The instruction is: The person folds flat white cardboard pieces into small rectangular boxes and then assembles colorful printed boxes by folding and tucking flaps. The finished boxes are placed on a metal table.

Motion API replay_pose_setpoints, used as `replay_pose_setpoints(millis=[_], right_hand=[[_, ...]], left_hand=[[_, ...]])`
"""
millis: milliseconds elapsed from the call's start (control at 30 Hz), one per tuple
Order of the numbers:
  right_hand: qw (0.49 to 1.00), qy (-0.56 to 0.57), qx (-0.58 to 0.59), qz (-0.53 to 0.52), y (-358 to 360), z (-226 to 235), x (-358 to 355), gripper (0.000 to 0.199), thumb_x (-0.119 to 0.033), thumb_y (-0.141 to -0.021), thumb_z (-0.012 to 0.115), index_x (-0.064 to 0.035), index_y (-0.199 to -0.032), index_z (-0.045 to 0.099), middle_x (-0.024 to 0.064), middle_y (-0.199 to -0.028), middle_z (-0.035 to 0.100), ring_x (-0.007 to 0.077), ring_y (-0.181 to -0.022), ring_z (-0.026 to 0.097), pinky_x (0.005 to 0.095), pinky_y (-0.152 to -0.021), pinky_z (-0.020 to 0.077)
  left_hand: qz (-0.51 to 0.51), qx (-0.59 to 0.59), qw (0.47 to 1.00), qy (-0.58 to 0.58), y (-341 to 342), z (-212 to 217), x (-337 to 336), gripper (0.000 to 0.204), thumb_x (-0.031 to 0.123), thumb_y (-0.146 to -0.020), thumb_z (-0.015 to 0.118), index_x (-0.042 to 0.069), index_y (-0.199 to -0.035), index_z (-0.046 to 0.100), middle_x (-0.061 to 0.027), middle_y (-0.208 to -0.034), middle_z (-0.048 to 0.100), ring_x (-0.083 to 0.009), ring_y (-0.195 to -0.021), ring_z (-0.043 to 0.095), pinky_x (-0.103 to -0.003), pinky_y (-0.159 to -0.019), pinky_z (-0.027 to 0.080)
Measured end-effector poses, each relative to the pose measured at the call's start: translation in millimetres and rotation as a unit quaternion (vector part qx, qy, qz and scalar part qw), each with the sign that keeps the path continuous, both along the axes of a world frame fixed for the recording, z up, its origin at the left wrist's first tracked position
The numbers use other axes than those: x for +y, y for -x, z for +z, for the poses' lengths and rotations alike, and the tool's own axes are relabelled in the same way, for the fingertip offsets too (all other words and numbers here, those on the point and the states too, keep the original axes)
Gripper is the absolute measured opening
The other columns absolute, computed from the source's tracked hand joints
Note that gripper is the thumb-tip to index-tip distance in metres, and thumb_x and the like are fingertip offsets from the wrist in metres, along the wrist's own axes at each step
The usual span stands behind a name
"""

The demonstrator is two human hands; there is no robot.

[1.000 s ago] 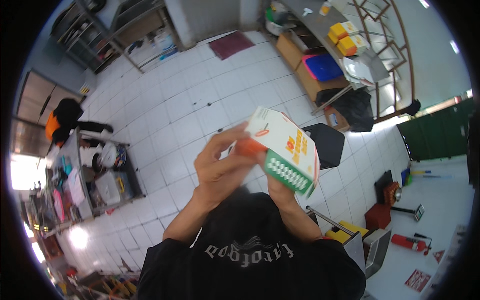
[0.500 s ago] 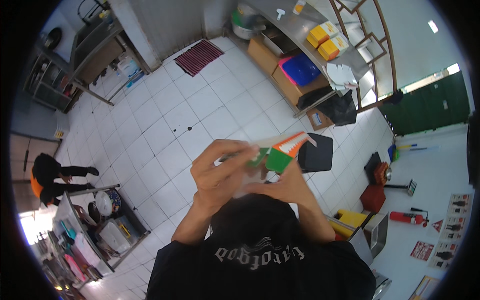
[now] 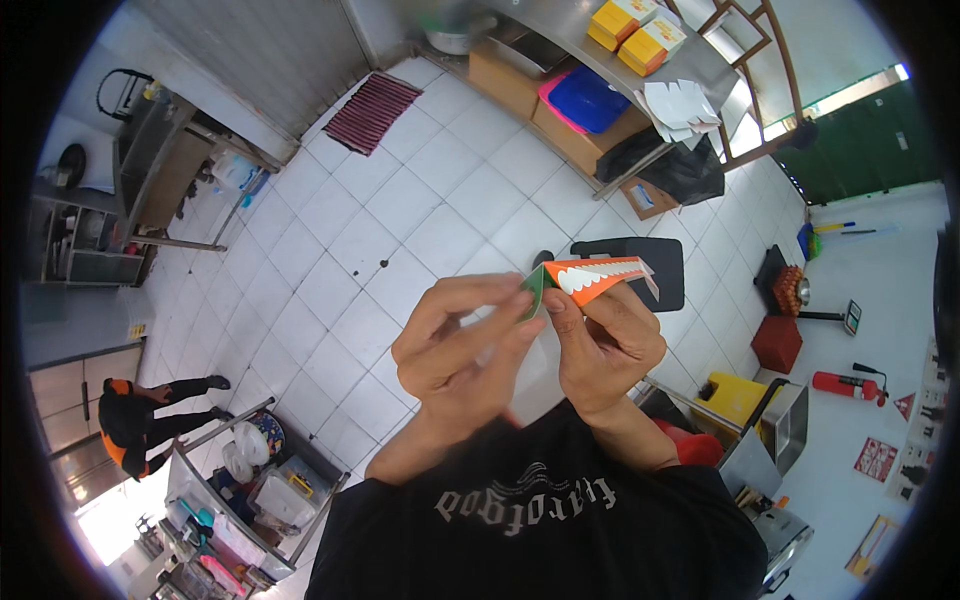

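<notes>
In front of my chest, both hands hold a thin cardboard carton (image 3: 596, 280), partly folded, with orange, green and white printing. My left hand (image 3: 455, 345) pinches its green end between fingers and thumb, slightly blurred. My right hand (image 3: 607, 350) grips the orange section, its thumb on the near side and the fingers curled behind. A bent, pale flap sticks out past the right fingers. A whitish panel shows below, between the two hands, and its lower part fades against my black shirt. The hands hide much of the carton's shape.
On the metal table (image 3: 550, 25) stand yellow-and-white boxes (image 3: 650, 45) and white cardboard pieces (image 3: 682, 110). Beneath are a blue tray (image 3: 595, 98) and a black bag (image 3: 665, 165). A black stool (image 3: 660, 275) stands beyond my right hand. Another person (image 3: 130, 420) is at far left, near a cart (image 3: 290, 540).
The carton has turned: its green face, broad before, is now a narrow edge, and the orange side shows more. My right hand has shifted its grip around the orange section. The view has shifted.
</notes>
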State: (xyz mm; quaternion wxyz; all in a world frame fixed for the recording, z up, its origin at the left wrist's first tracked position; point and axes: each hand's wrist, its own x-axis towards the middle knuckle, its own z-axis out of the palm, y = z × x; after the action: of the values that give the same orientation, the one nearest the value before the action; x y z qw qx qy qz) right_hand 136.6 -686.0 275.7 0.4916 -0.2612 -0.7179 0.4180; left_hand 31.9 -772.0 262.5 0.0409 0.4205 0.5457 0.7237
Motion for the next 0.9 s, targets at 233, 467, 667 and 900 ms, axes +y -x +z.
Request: replay_pose_setpoints(millis=[233, 467, 667, 900], right_hand=[[0.974, 0.018, 0.076, 0.211, 9.4, -0.2, 99.2, 0.022, 0.006, -0.086, 0.072, 0.0058, -0.108, 0.075, 0.0184, -0.106, 0.073, 0.0272, -0.093, 0.069, 0.0312, -0.078, 0.0515], [0.943, 0.128, 0.161, 0.26, -6.5, 2.3, 208.3, 0.023, 0.007, -0.08, 0.079, 0.0038, -0.103, 0.078, 0.0165, -0.097, 0.077, 0.0237, -0.088, 0.072, 0.0325, -0.079, 0.053], [0.972, 0.022, 0.169, 0.163, -28.1, -12.3, 268.2, 0.023, 0.009, -0.078, 0.079, 0.0026, -0.1, 0.079, 0.0152, -0.093, 0.078, 0.0259, -0.088, 0.073, 0.0343, -0.08, 0.0533], [0.983, -0.006, 0.131, 0.13, -34.2, -22.1, 300.2, 0.031, 0.012, -0.076, 0.074, 0.0023, -0.106, 0.077, 0.0159, -0.096, 0.077, 0.0266, -0.088, 0.074, 0.0342, -0.08, 0.0545]], left_hand=[[0.042, -0.029, 0.997, 0.052, -1.7, 19.8, 69.2, 0.024, -0.001, -0.084, 0.082, -0.007, -0.107, 0.077, -0.0252, -0.118, 0.066, -0.0325, -0.106, 0.07, -0.042, -0.092, 0.061], [-0.051, -0.048, 0.997, 0.041, -4.3, 38.6, 170.8, 0.023, 0.001, -0.082, 0.085, -0.002, -0.104, 0.079, -0.0248, -0.12, 0.066, -0.0356, -0.114, 0.068, -0.049, -0.1, 0.059], [-0.075, 0.025, 0.994, 0.07, -16.1, 43.0, 244.0, 0.025, -0.005, -0.078, 0.085, -0.001, -0.102, 0.08, -0.023, -0.118, 0.067, -0.0363, -0.112, 0.07, -0.05, -0.101, 0.059], [-0.147, 0.037, 0.984, 0.096, 1.3, 26.8, 293.8, 0.021, -0.008, -0.076, 0.085, -0.001, -0.095, 0.08, -0.0247, -0.124, 0.068, -0.033, -0.115, 0.07, -0.046, -0.102, 0.057]])
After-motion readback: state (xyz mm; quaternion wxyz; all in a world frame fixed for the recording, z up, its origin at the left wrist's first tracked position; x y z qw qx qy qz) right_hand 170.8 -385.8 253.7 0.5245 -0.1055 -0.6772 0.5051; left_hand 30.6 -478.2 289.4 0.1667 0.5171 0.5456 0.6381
